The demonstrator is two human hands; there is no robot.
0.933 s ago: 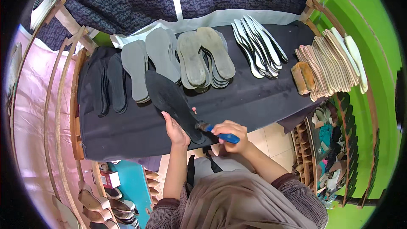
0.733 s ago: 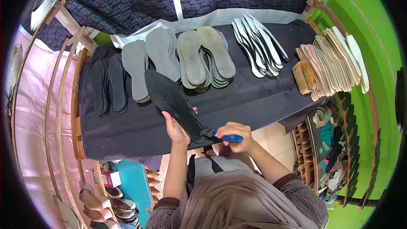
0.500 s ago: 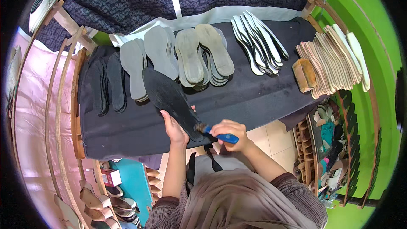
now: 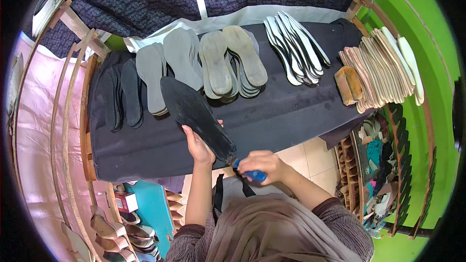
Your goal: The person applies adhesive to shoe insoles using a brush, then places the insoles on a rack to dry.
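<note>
A black shoe sole is held at a slant in my left hand, its thumb on the near side and fingertips showing past the far edge. My right hand is wrapped round the blue handle of a brush. The bristles touch the heel end of the sole, at its lower right. Beyond the sole, grey soles lie in stacks on the dark cloth, with more black soles to their left.
The dark-covered table spans the view. White-and-black strips lie at its back, and beige insoles stand packed beside a brown block at right. Wooden racks flank both sides. A teal surface sits lower left.
The brush has moved down and slightly left to the very end of the sole, its handle tilting lower with my right hand. The sole has shifted slightly left in my left hand.
</note>
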